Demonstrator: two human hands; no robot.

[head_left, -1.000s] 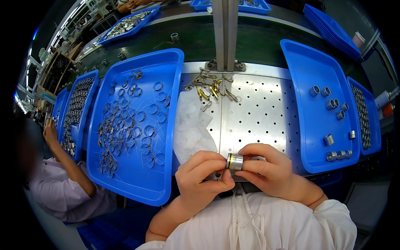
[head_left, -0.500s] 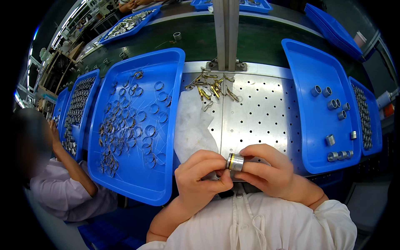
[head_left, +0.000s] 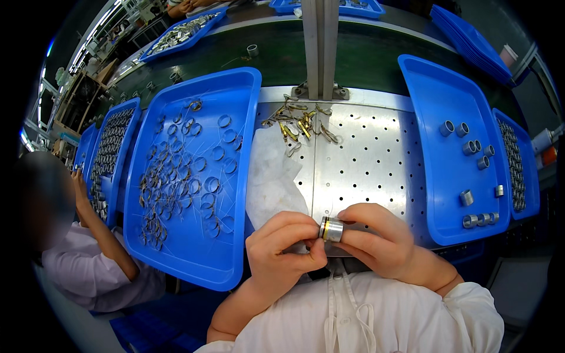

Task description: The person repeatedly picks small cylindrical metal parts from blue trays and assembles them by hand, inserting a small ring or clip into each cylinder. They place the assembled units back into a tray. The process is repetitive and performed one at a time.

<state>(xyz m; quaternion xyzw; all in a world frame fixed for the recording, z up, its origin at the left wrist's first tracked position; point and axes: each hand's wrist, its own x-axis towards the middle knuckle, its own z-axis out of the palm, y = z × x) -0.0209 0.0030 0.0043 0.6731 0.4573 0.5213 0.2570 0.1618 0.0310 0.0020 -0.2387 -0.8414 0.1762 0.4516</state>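
A short silver metal cylinder [head_left: 335, 230] with a yellow band and a dark ring near its left end is held between my hands, just in front of my body. The fingertips of my left hand [head_left: 288, 240] are closed on the banded end. From the other side, my right hand [head_left: 376, 238] pinches the bare metal end between thumb and fingers. What lies behind the fingertips is hidden. Both hands are over the near edge of the perforated metal plate [head_left: 365, 156], beside a crumpled white sheet [head_left: 271, 182].
To the left, a blue tray [head_left: 250, 147] holds many thin rings with wires; another blue tray [head_left: 435, 176] at right holds several metal cylinders. Brass-coloured strips [head_left: 303, 123] lie by a metal post [head_left: 321, 53]. A green conveyor [head_left: 376, 65] runs behind. A co-worker [head_left: 100, 259] sits at left.
My hands and the cylinder have shifted very slightly left. A small cylinder on the conveyor has moved a little to the right. The co-worker's raised hand has moved slightly.
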